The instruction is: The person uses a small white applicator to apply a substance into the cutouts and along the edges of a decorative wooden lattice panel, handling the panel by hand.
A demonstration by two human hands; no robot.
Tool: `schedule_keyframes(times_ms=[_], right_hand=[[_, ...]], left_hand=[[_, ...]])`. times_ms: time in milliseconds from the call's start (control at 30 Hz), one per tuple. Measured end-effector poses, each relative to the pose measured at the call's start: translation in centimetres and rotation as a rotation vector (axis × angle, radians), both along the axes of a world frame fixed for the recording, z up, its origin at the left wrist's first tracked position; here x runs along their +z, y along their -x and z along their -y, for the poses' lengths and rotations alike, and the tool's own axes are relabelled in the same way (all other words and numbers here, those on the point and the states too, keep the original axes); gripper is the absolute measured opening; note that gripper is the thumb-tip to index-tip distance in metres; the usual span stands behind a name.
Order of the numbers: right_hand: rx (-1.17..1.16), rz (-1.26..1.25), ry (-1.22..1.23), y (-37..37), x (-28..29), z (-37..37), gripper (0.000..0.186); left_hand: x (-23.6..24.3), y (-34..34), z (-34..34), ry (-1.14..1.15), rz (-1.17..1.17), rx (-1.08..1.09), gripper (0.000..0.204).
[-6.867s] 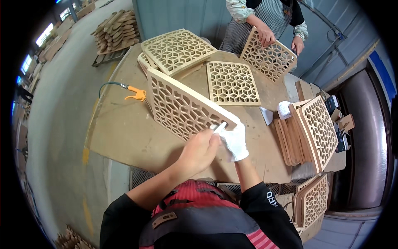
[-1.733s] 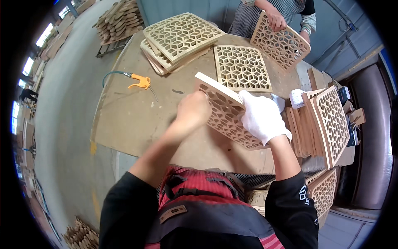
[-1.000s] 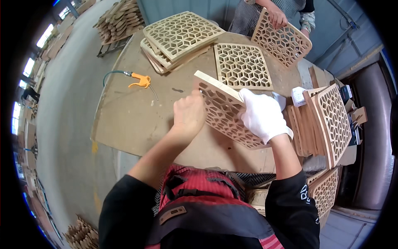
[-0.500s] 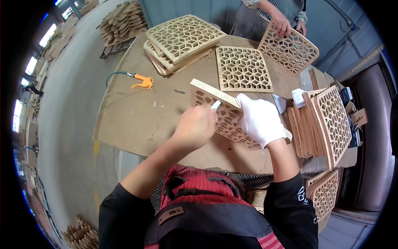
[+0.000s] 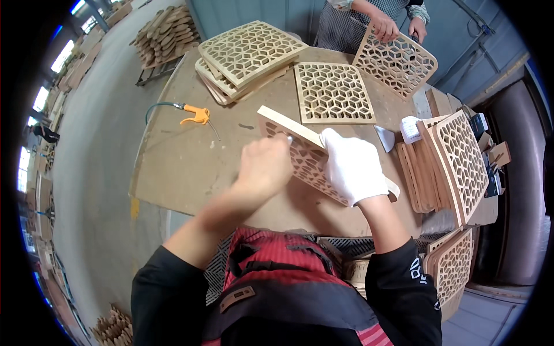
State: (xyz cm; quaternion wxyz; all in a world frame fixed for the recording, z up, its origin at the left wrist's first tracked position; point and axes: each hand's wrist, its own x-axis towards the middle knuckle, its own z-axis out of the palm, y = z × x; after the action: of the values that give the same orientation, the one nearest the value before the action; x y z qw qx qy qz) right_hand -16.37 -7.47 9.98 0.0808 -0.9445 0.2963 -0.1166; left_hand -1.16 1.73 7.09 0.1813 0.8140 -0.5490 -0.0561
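In my gloved right hand (image 5: 353,167) is the upper edge of a wooden lattice panel (image 5: 292,127), its thumb on top of the edge. The panel leans tilted above the table, its pierced face partly hidden behind both hands. My bare left hand (image 5: 262,164) is closed in a fist close to the panel's left part. A small white tip shows beyond its fingers, against the lattice; the rest of that tool is hidden in the grip, and its kind is unclear. Past the panel, another lattice panel (image 5: 337,120) lies flat on the table.
An orange air blow gun (image 5: 196,115) on a green hose lies on the table (image 5: 173,167) at left. Lattice panels are stacked (image 5: 251,52) at the back left, and more panels (image 5: 459,158) stand at right. Opposite, a co-worker's hand (image 5: 384,27) holds another panel.
My left hand has shifted slightly up and left, and less of the white tip shows now. My right hand keeps its grip on the panel. The co-worker's other hand is more visible.
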Motion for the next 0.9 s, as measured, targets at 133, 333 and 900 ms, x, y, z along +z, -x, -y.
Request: schedule_keyframes(times_ms=[133,333,900], right_hand=[[0.035,0.044,0.028,-0.7,-0.5,0.1,0.006],[0.042,0.041,0.039,-0.5,-0.1,-0.1,0.007],[0.010,-0.005,-0.016,0.1,0.2,-0.1,0.007]], left_hand=[[-1.2,0.9,-0.1,0.098,-0.165,-0.001,0.029],[-0.6,-2.1,-0.6,0.034,-0.241,-0.082,0.030],[-1.3,1.3,0.1,0.036,0.072,0.023,0.022]])
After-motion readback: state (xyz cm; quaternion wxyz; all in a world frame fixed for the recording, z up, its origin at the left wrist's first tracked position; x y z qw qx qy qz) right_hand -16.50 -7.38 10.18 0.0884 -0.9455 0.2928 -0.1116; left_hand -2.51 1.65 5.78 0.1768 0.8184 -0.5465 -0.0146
